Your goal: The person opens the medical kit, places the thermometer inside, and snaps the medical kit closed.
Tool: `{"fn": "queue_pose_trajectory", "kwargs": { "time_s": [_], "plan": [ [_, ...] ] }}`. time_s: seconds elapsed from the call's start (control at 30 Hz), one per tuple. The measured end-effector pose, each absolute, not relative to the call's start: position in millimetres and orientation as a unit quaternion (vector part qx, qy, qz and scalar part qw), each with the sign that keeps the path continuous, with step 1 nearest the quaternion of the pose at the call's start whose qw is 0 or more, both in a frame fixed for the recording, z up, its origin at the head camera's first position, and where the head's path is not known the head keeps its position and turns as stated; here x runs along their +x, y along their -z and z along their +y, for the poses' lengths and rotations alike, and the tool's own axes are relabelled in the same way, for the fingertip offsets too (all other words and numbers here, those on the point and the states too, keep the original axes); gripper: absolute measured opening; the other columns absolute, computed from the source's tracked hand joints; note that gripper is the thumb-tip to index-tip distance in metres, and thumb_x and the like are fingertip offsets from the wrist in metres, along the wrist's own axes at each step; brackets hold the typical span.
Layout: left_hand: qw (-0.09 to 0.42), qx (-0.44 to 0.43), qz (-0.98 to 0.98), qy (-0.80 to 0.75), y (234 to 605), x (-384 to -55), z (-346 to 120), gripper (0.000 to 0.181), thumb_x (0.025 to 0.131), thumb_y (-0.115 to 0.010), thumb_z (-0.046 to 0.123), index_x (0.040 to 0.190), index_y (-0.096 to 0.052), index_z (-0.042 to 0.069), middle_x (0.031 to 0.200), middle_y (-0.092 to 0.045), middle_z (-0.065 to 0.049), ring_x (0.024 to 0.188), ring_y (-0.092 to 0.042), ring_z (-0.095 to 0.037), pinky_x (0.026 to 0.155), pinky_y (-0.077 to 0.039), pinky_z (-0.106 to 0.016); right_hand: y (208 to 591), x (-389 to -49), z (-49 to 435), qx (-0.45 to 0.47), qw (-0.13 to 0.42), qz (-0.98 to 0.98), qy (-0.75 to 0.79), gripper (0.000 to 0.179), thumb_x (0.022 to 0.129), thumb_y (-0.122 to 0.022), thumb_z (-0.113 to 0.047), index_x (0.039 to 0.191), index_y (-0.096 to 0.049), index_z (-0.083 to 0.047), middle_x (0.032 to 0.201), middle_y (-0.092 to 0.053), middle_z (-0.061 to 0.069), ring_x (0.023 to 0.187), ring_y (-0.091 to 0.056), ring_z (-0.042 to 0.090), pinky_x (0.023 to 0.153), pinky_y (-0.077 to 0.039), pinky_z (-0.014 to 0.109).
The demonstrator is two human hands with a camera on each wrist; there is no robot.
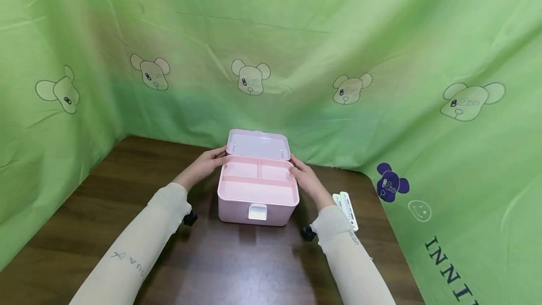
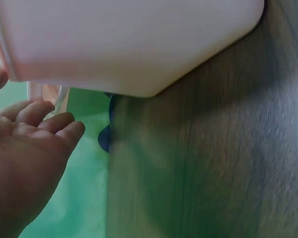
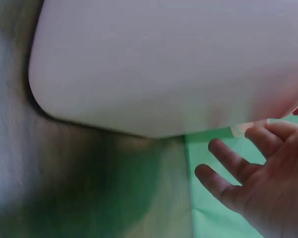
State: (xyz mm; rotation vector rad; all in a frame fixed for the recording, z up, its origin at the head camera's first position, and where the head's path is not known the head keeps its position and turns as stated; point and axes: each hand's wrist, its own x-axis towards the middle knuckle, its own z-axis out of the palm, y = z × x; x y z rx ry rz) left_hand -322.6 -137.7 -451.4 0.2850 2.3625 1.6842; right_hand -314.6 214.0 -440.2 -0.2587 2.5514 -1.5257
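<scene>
A pink lidded storage box [image 1: 235, 212] stands on the table with its lid [image 1: 259, 146] swung back. Its top level is divided into two small rear compartments and one wide front compartment, all bare. A white latch [image 1: 257, 212] sits on the front wall. My left hand [image 1: 204, 167] is at the rear left corner, thumb on the rim and fingers beside the lid's edge. At the rear right corner, my right hand [image 1: 309, 181] touches the rim with its thumb. In the wrist views the fingers of both hands are loosely extended, several of them apart from the box wall.
Two white slotted strips [image 1: 348, 208] lie on the brown wooden table [image 1: 237, 267] to the right, partly hidden by my right wrist. A green curtain [image 1: 296, 22] with printed bear heads hangs behind the table and along its sides.
</scene>
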Motion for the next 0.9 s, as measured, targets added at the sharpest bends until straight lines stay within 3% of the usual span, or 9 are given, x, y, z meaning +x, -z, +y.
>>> {"fn": "queue_pose_trajectory", "kwargs": {
  "time_s": [0.23, 0.53, 0.73, 0.9],
  "plan": [
    [0.074, 0.065, 0.807, -0.583, 448, -312, -129, 0.061, 0.104, -0.061, 0.03, 0.155, -0.043, 0.002, 0.155, -0.048, -0.019, 0.145, -0.044, -0.035, 0.119, -0.038, -0.049, 441, -287, 222, -0.082, 0.03, 0.857, 0.508, 0.056, 0.109, -0.052, -0.032, 0.157, -0.041, -0.007, 0.158, -0.044, 0.016, 0.149, -0.038, 0.034, 0.123, -0.03, 0.051],
    [0.008, 0.035, 0.831, -0.555, 451, -294, -134, 0.056, 0.103, -0.063, 0.038, 0.144, -0.056, 0.001, 0.143, -0.059, -0.021, 0.133, -0.056, -0.035, 0.109, -0.048, -0.05, 433, -245, 231, -0.103, -0.052, 0.864, 0.489, 0.046, 0.106, -0.058, -0.023, 0.146, -0.054, -0.002, 0.143, -0.06, 0.018, 0.131, -0.057, 0.034, 0.111, -0.045, 0.05],
    [0.014, 0.046, 0.805, -0.591, 454, -268, -141, 0.06, 0.105, -0.058, 0.039, 0.15, -0.049, 0.0, 0.143, -0.059, -0.023, 0.132, -0.057, -0.039, 0.108, -0.048, -0.053, 428, -214, 244, -0.107, -0.062, 0.858, 0.499, 0.046, 0.105, -0.061, -0.022, 0.147, -0.054, -0.004, 0.145, -0.059, 0.016, 0.131, -0.057, 0.035, 0.105, -0.051, 0.039],
    [0.013, 0.063, 0.769, -0.636, 458, -240, -141, 0.068, 0.107, -0.052, 0.045, 0.154, -0.041, -0.001, 0.148, -0.055, -0.023, 0.135, -0.054, -0.04, 0.108, -0.049, -0.052, 429, -194, 254, -0.107, -0.085, 0.858, 0.496, 0.048, 0.1, -0.068, -0.019, 0.145, -0.057, -0.006, 0.144, -0.06, 0.014, 0.132, -0.056, 0.034, 0.105, -0.048, 0.038]
  ]
}}
